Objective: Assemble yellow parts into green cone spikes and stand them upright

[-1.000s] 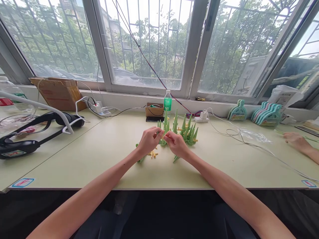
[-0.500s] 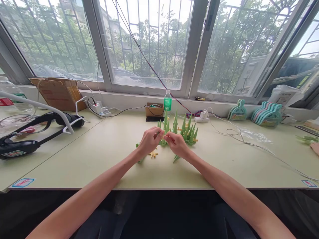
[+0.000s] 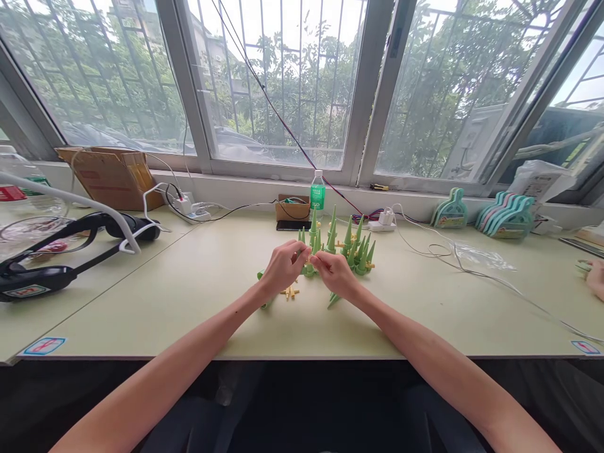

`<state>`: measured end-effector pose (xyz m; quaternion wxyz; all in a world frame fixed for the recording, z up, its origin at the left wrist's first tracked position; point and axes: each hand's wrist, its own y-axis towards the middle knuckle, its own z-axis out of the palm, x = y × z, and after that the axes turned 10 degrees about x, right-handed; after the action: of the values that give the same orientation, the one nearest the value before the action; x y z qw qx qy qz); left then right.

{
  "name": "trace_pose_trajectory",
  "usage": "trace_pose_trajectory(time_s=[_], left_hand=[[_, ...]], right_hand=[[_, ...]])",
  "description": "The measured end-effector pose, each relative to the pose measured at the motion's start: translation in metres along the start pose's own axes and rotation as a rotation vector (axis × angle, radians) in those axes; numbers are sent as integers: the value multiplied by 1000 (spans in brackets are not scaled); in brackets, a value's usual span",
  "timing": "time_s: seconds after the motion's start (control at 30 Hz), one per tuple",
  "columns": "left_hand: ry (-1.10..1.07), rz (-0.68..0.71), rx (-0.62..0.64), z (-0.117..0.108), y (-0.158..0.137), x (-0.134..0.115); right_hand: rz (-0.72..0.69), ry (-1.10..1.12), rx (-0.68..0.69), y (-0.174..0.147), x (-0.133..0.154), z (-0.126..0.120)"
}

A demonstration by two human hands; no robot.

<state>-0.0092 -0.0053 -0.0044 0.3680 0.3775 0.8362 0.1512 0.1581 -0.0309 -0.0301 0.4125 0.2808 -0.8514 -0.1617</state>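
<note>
- My two bare hands meet over the table point(image 3: 179, 314): left hand point(image 3: 282, 267) and right hand point(image 3: 336, 272), fingers narrowed to a pinch, fingertips nearly touching. Anything between them is too small and hidden for me to tell.
- At least ten green spikes point(image 3: 348, 240) stand just beyond my hands, toward the right; overlap stops an exact count. They're smooth, plastic-looking, tapering cones with small yellow pieces jutting from some.
- One more green spike point(image 3: 334, 301) lies below my right hand.
- Several yellow pegs point(image 3: 290, 292), slim and straight, lie crisscrossed in one little heap beside my left wrist; I can't separate them all.
- Green rounded parts point(image 3: 266, 304) show partly behind my left forearm.
- Beyond: one clear bottle point(image 3: 318, 194) with a green label, and one small cardboard box point(image 3: 292, 209).
- One co-worker's hand point(image 3: 596, 278) at the right edge.
</note>
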Motion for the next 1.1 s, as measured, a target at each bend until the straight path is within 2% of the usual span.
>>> trace_pose_trajectory(time_s=[0.4, 1.1], left_hand=[[12, -36, -4, -1, 1, -2], [6, -26, 10, 0, -1, -1]], right_hand=[[26, 99, 26, -2, 3, 0], [44, 51, 20, -1, 6, -2]])
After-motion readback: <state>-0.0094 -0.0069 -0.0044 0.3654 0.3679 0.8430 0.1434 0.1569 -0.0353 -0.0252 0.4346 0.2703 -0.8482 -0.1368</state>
